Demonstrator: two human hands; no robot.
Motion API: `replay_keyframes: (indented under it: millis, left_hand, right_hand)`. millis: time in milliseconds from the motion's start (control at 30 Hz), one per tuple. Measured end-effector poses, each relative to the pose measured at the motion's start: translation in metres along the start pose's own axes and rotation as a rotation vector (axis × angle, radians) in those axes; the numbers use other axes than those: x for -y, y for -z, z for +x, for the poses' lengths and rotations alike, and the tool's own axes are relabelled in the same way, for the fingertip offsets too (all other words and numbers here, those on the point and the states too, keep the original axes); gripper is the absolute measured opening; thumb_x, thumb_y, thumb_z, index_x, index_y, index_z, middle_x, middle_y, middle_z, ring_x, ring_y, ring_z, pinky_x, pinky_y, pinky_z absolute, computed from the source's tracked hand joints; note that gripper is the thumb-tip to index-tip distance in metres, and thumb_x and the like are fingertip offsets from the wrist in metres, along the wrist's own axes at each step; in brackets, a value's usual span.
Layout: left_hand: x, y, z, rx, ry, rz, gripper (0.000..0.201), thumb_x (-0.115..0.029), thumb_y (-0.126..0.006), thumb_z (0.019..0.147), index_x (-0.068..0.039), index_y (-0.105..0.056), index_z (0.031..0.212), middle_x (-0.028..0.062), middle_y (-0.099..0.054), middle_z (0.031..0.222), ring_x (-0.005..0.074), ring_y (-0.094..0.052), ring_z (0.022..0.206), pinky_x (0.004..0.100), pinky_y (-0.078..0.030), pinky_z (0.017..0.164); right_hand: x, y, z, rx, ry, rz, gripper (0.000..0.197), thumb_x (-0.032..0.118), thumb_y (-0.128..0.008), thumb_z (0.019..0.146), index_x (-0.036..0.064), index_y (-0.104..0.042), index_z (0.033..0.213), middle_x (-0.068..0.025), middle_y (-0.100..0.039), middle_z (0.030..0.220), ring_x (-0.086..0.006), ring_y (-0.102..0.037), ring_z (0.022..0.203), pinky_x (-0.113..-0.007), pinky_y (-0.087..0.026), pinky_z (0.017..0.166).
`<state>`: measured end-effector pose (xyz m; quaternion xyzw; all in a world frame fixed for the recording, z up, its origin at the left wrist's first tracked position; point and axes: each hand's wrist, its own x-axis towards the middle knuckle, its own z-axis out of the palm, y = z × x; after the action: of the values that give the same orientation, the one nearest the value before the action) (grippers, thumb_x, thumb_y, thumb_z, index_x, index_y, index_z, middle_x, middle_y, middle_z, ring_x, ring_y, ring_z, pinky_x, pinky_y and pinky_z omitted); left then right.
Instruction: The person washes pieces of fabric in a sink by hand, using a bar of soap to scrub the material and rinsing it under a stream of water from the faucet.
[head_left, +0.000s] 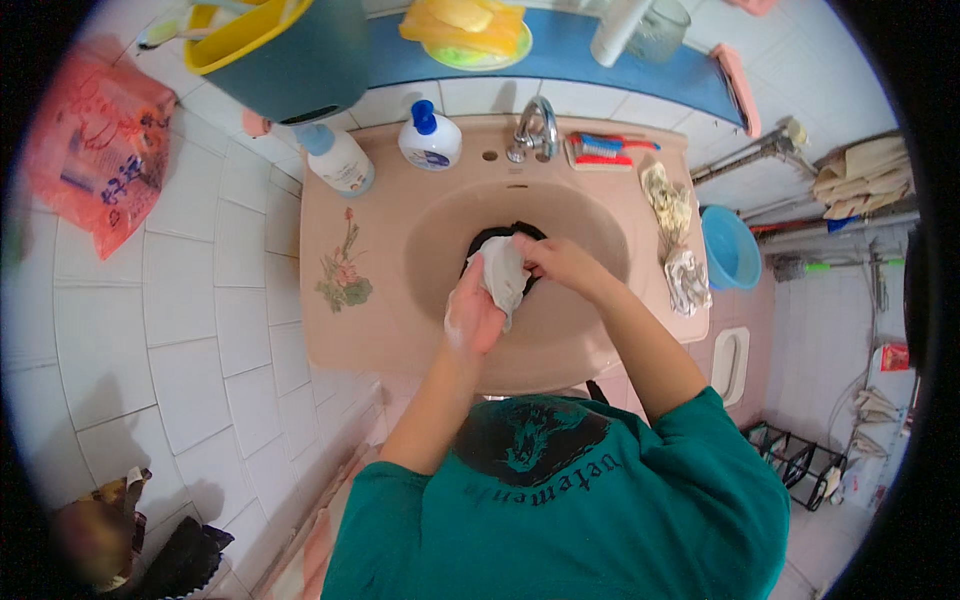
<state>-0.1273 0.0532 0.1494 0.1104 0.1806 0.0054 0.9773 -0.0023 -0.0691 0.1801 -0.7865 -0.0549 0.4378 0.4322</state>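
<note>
A wet-looking white cloth [503,268] is bunched up between my hands, over the middle of the pink washbasin [590,325]. My left hand [478,312] is closed round its left side, with whitish suds on the palm and wrist. From the right, my right hand [560,264] pinches the upper edge of the cloth. Below it, in the bowl, lies a dark piece of fabric [530,231], mostly covered by the cloth and my hands. Whether the white cloth is a garment cannot be made out.
Behind the bowl stands a chrome tap [538,130]. White pump bottles [430,140] are at its left, brushes [602,150] at its right. Crumpled pale cloths [672,210] lie on the right rim. A blue basin [730,247] sits beyond. Above runs a blue shelf [570,50].
</note>
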Motion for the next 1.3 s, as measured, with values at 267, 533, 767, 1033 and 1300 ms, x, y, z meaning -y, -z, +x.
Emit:
replay_keyframes:
  millis: [267, 533, 767, 1033, 1300]
  left_hand:
    - [-0.006, 0.024, -0.006, -0.499, -0.796, 1.382, 0.028, -0.024, -0.047, 0.097, -0.004, -0.057, 0.113, 0.0072, -0.057, 0.103, 0.0167, -0.054, 0.098, 0.0316, -0.044, 0.086]
    - [-0.01, 0.035, 0.02, -0.278, -0.152, 0.275, 0.028, -0.033, -0.049, 0.096, -0.01, -0.061, 0.087, 0.0037, -0.055, 0.085, 0.0153, -0.055, 0.079, 0.0302, -0.046, 0.068]
    - [0.009, 0.016, 0.029, -0.158, -0.015, 0.363, 0.041, -0.044, -0.041, 0.096, -0.01, -0.055, 0.115, 0.0043, -0.061, 0.105, 0.0184, -0.059, 0.097, 0.0329, -0.049, 0.08]
    - [0.013, 0.036, 0.026, -0.047, -0.032, 0.427, 0.037, -0.037, -0.041, 0.096, -0.009, -0.054, 0.117, 0.0048, -0.06, 0.109, 0.0197, -0.059, 0.099, 0.0338, -0.049, 0.082]
    - [0.017, 0.059, 0.027, -0.046, -0.063, 0.466, 0.033, -0.03, -0.042, 0.096, -0.009, -0.052, 0.119, 0.0054, -0.059, 0.114, 0.0211, -0.059, 0.101, 0.0347, -0.049, 0.083]
  right_hand:
    - [-0.025, -0.014, 0.026, -0.386, 0.965, -0.118, 0.024, 0.026, -0.072, 0.076, 0.0042, -0.062, 0.074, -0.0078, -0.063, 0.08, -0.0193, -0.058, 0.074, -0.032, -0.045, 0.066]
    - [-0.026, -0.086, 0.019, -0.393, 1.012, -0.248, 0.022, 0.03, -0.057, 0.084, 0.0103, -0.065, 0.078, -0.0107, -0.065, 0.078, -0.0287, -0.063, 0.069, -0.04, -0.048, 0.061]
    - [-0.031, -0.09, -0.009, -0.483, 0.916, -0.565, 0.025, 0.027, -0.053, 0.084, 0.0089, -0.069, 0.087, -0.011, -0.062, 0.07, -0.0273, -0.063, 0.067, -0.037, -0.048, 0.056]
    - [-0.018, -0.065, 0.009, -0.573, 0.771, -0.302, 0.027, 0.031, -0.051, 0.086, 0.0098, -0.065, 0.077, -0.013, -0.062, 0.07, -0.0302, -0.062, 0.068, -0.042, -0.049, 0.061]
    - [-0.033, -0.062, 0.046, -0.507, 0.753, -0.214, 0.015, 0.024, -0.054, 0.079, 0.012, -0.063, 0.079, -0.0115, -0.063, 0.072, -0.0304, -0.063, 0.066, -0.042, -0.049, 0.056]
